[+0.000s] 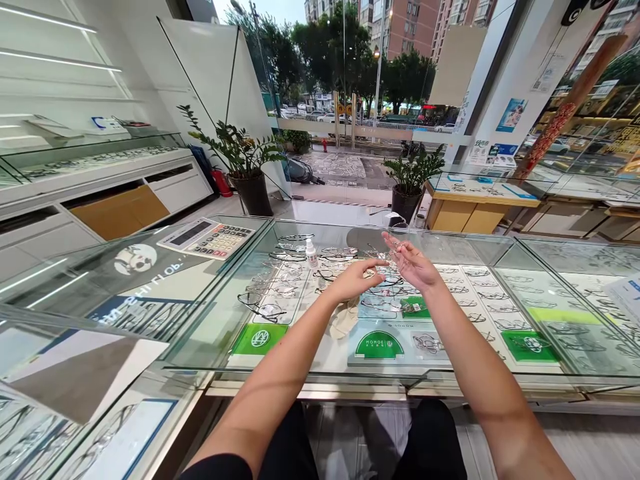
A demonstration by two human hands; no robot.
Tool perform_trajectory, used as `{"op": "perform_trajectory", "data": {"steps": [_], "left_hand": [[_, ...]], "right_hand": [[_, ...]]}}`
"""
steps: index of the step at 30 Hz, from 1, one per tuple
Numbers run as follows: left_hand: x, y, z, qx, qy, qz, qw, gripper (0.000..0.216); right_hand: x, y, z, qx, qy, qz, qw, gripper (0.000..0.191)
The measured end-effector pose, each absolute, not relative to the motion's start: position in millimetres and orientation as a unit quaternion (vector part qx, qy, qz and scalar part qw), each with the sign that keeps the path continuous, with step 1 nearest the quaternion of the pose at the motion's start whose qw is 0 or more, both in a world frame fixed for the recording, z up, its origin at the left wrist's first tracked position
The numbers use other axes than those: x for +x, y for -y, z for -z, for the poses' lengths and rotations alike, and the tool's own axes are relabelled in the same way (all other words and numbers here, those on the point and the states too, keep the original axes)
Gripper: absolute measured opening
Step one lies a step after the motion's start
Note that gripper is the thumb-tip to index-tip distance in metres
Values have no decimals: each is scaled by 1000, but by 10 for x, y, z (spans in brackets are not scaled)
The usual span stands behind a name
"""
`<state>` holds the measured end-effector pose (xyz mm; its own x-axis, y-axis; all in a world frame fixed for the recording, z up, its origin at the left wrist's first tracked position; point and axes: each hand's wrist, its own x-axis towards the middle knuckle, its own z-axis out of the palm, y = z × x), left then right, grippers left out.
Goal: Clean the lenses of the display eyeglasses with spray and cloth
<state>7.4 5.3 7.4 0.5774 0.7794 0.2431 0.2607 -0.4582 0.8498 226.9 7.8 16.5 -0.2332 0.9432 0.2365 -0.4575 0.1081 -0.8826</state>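
Observation:
Both of my hands are raised over a glass display counter. My left hand has thumb and forefinger pinched on a pair of thin, nearly clear-framed glasses. My right hand is just to the right of them, palm turned left and fingers spread, with its fingertips at the frame. A beige cloth lies on the glass under my left wrist. A small white spray bottle stands upright on the counter to the left of my hands.
Several pairs of glasses lie on the counter around a dark-framed pair, and more sit inside the case by green signs. A calculator rests at the left. Two potted plants and a glass shopfront stand beyond.

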Motion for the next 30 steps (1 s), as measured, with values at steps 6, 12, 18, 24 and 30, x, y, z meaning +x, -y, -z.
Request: {"op": "perform_trajectory", "data": {"steps": [6,12,18,24,30], "left_hand": [[168,28,-110,665,-321,-365,567,63],[306,86,-129,389,-190,-417,799,69],[416,84,47,468,-227,-430,738,76],[294,2,4,659,-309,-498,471,66],[-190,-269,-110,505,-631,-589,34,67]], "right_hand": [[2375,-121,-195,-240,442,-619,603,26],[2487,-151,-216,-227,423,-614,626,21],[2493,-159,-202,-223,424,-617,624,23],[2515,-162,-208,-229,438,-598,630,24],[2521,-140,-232,-241,443,-590,630,20]]}}
